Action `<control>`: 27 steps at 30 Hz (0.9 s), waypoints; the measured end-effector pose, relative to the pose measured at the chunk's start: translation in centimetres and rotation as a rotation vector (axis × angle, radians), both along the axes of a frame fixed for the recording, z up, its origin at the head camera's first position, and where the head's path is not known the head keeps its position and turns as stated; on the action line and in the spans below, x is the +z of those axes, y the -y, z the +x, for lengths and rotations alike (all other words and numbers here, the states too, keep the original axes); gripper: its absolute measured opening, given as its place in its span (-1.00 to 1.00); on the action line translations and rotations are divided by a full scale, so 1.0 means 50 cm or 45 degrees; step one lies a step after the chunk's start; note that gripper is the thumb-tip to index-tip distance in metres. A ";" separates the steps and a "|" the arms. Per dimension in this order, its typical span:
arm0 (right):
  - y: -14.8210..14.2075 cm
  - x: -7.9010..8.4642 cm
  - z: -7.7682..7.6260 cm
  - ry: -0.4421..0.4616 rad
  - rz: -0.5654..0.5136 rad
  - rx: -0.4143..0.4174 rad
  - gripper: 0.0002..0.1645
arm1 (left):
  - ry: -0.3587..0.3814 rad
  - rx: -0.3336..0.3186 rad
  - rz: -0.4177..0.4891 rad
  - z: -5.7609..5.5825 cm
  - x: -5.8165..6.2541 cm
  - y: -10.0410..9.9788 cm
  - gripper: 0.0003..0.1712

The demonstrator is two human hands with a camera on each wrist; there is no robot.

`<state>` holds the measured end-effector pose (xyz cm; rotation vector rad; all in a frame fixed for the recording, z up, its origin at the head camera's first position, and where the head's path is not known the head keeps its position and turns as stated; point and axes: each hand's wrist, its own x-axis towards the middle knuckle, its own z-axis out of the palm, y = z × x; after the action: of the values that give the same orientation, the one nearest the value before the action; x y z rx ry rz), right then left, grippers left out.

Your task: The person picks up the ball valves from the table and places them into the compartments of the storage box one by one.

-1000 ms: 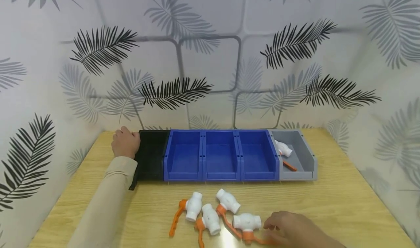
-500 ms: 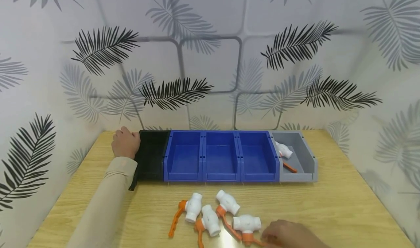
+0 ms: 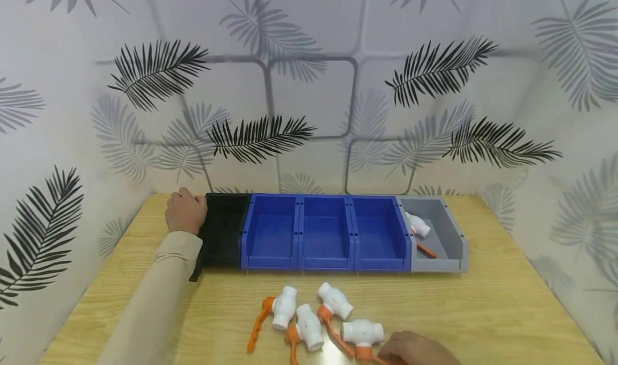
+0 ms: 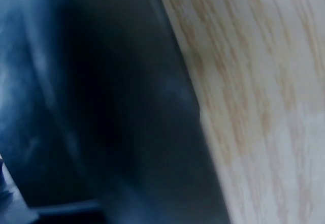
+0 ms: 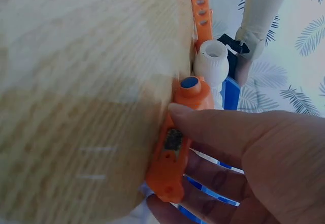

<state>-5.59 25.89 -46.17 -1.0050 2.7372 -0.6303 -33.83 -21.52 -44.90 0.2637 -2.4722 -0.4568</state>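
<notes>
My right hand [image 3: 410, 348] pinches the orange lever of the rightmost ball valve [image 3: 363, 331], a white plastic body lying on the table. In the right wrist view, the thumb lies along the orange lever [image 5: 170, 168] with the fingers on its other side. Several ball valves lie loosely grouped: one on the left [image 3: 285, 307], one in the middle [image 3: 309, 327] and one further back [image 3: 335, 300]. At the far left, my left hand [image 3: 185, 210] grips the left wall of a black bin [image 3: 223, 231]; its fingertips are hidden. The left wrist view is mostly dark bin wall [image 4: 152, 92].
Blue bins [image 3: 273, 261] stand in a row beside the black one, ending in a grey bin [image 3: 439, 265] at the right. Another ball valve [image 3: 418, 225] with an orange lever lies in the grey bin. Behind them rises a leaf-patterned wall [image 3: 309, 86].
My right hand has moved a little left along the lever, closing its fingers on it. The head view has shifted slightly. My left hand stays at the black bin.
</notes>
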 end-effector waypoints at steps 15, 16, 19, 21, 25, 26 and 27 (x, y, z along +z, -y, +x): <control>0.004 -0.008 0.000 0.042 -0.034 -0.040 -0.73 | -0.001 -0.005 0.006 0.010 0.011 -0.007 -0.66; 0.005 -0.008 0.001 0.037 -0.037 -0.042 -0.73 | -0.007 -0.005 0.003 0.011 0.012 -0.008 -0.67; 0.007 -0.007 0.002 0.066 -0.045 -0.067 -0.74 | -0.027 -0.004 -0.004 0.012 0.013 -0.010 -0.69; 0.008 -0.005 0.003 0.100 -0.040 -0.091 -0.76 | -0.041 -0.005 -0.008 0.013 0.014 -0.011 -0.71; 0.007 -0.006 0.004 0.056 -0.046 -0.085 -0.83 | -0.076 -0.004 -0.016 0.015 0.014 -0.012 -0.73; 0.007 -0.005 0.004 0.051 -0.043 -0.079 -0.84 | -0.078 -0.003 -0.018 0.014 0.014 -0.012 -0.73; 0.006 -0.006 0.004 0.038 -0.045 -0.068 -0.85 | -0.079 -0.004 -0.019 0.014 0.014 -0.011 -0.73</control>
<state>-5.39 25.60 -46.46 -0.9252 2.7447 -0.6990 -33.13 -20.96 -44.20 0.2365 -2.4146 -0.4415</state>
